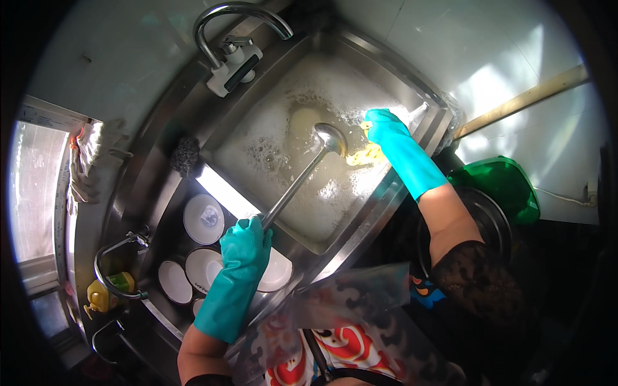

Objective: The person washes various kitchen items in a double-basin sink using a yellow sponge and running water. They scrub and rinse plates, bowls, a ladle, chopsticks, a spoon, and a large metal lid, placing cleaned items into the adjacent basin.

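My left hand (247,246), in a long teal rubber glove, grips the end of a metal ladle's handle (295,186). The ladle's round bowl (331,138) hangs over a stainless steel sink (309,247) that holds cloudy, foamy water. My right hand (385,126), in a matching glove, is closed on a wet yellow cloth (368,155) near the sink's right side. The cloth dangles beside the ladle's bowl; whether the two touch is hard to tell. My right fingertips are partly hidden.
White bowls (203,219) lie in the adjoining basin at the lower left. A dark scouring pad (186,157) rests on the divider. The curved faucet (241,7) stands behind the sink. A yellow bottle (108,293) is beside the left taps, a green plastic container (502,188) at the right.
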{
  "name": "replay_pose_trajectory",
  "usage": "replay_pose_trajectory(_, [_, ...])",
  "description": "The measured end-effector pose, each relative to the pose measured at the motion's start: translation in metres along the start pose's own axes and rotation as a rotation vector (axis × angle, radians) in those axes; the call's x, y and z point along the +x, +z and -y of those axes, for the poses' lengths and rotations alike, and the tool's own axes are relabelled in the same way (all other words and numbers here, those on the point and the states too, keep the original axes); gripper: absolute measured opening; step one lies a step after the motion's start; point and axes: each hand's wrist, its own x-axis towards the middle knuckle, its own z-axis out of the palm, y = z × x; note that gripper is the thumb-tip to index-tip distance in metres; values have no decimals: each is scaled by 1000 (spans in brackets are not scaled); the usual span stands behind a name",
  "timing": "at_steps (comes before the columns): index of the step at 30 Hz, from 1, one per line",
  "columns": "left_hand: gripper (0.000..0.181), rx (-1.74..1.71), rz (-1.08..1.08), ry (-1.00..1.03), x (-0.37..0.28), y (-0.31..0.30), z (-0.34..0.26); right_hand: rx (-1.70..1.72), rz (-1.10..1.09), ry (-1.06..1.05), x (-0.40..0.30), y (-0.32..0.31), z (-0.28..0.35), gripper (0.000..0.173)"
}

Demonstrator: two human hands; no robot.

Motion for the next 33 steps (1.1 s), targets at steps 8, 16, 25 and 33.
replay_pose_trajectory(8, [29,21,252,-27,11,-4,-2,313,-185,-229,25,84,51,15])
replay_pose_trajectory(16, [30,5,266,-16,23,6,-6,385,-163,-498,-3,158,80,7])
replay_pose_trajectory(25, [33,92,192,24,20,17,-5,844,238,-190,-87,116,170,30])
replay_pose_trajectory(33, [34,71,113,14,12,22,-2,703,151,200,-47,48,135,1])
